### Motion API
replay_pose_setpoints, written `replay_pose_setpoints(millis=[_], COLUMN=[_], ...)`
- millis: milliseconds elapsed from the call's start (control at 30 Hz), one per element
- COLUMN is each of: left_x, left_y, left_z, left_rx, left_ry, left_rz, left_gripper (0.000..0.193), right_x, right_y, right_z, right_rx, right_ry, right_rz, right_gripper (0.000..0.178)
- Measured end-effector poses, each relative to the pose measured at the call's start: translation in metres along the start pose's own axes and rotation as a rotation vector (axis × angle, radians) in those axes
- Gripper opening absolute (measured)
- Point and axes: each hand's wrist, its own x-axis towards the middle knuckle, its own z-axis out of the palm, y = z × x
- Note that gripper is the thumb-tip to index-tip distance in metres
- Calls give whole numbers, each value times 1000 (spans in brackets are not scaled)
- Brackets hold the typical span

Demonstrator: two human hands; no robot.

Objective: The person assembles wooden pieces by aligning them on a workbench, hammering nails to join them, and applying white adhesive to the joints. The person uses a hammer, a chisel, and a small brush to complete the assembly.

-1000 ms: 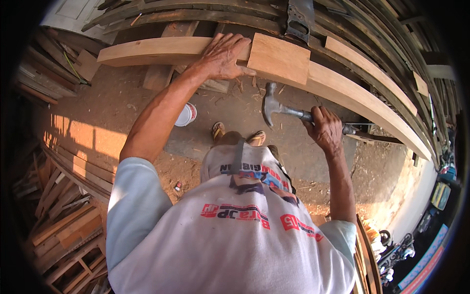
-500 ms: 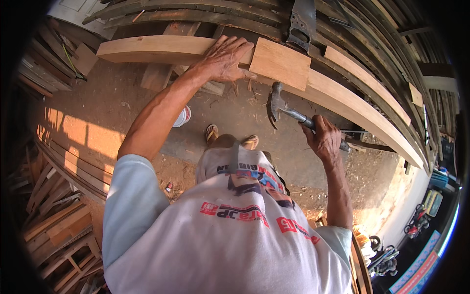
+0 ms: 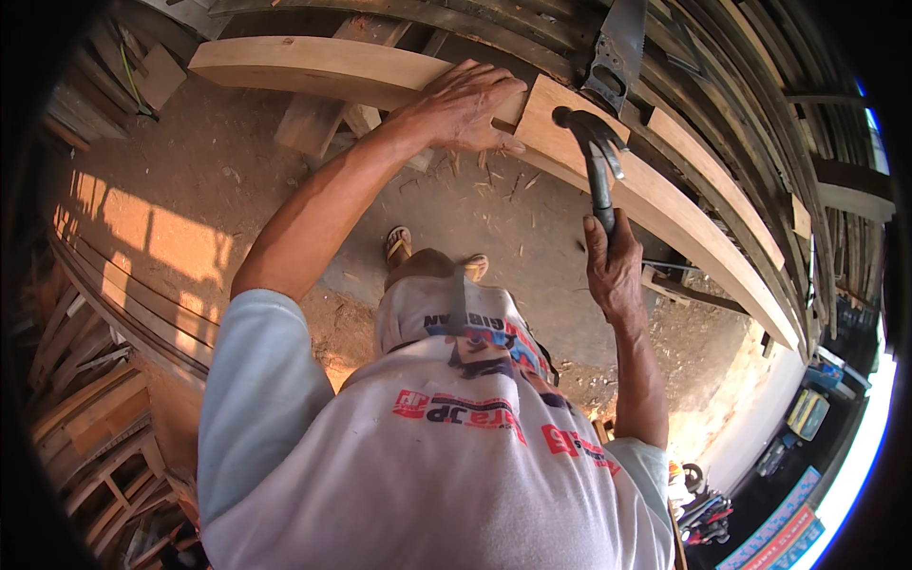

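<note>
Short block: set on the long beam, by the look of it; partly hidden by the head of the hammer
Hammer: held over the short block as viewed, striking face toward its left part, claw toward its right; contact or gap cannot be told
Right hand: placed nearer the body than the short block; fingers wrapped round the hammer's handle
Left hand: laid over the beam just left of the short block; thumb spread wide from the fingers; whether the beam is pinched cannot be told
Hand saw: seen just beyond the short block
Step in hand: judged to be hammer work at the short block, the beam steadied by the left hand
Next move: a square, measured tap seems called for, with the left thumb held clear of the short block
</note>
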Motion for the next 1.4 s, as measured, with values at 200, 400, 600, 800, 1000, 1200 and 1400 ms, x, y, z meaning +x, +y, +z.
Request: replay_pose_setpoints(millis=[200,400,600,800,1000,1200,1400], left_x=[-2,0,1,-1,3,0,4], left_y=[-6,2,0,-5,-6,-3,-6], left_z=[7,-3,-2,5,8,0,8], left_rx=[13,2,-22,20,45,39,44], left_ry=[16,-30,-51,-21,-2,-35,-43], left_rz=[23,3,-4,25,37,1,7], left_gripper=[97,97,98,96,95,97,101], right_x=[5,13,16,7,8,6,8], right_y=[-22,-20,-19,-34,-23,-40,-18], right_z=[-5,9,14,7,29,14,44], right_rx=[-75,-80,-90,8,-161,17,-127], right_ry=[-32,16,-10,69,-13,53,115], right_rz=[13,75,90,93,84,94,-23], right_gripper=[62,49,57,61,53,59,49])
